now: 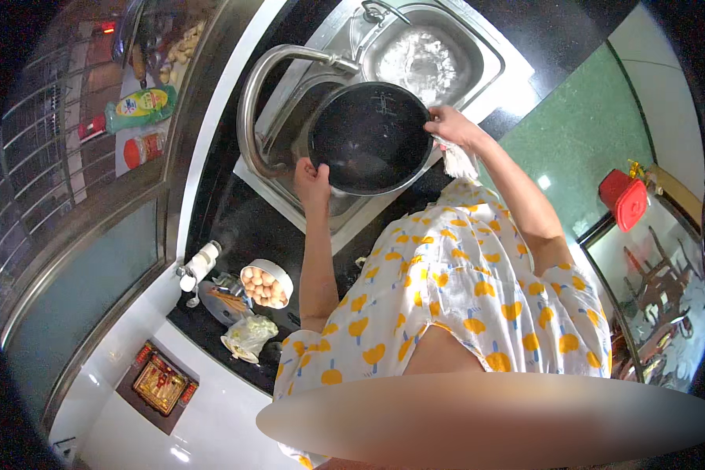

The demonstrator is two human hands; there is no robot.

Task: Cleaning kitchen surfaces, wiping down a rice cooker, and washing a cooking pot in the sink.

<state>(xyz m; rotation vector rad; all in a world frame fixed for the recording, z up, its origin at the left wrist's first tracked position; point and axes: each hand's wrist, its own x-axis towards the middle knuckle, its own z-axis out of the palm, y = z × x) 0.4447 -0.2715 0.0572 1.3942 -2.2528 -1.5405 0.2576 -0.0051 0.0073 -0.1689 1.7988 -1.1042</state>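
A dark rice-cooker inner pot (370, 141) with measuring marks on its inside wall is held over the double stainless-steel sink (343, 235). My left hand (313, 183) grips its rim at the lower left. On the right side of the rim, my right hand (453, 126) has hold of it, and a white cloth (461, 161) hangs beneath that hand. The pot hides much of the near basin. In the far basin (426, 64), bright light glints off the bottom. A curved steel faucet (248, 111) arches just left of the pot.
Left on the black counter (235, 217) are a white bowl of egg-like round items (265, 285), a plastic bag (251, 338) and a white dispenser (202, 264). A green detergent bottle (141, 108) lies beyond the window frame. A red bin (623, 200) stands right.
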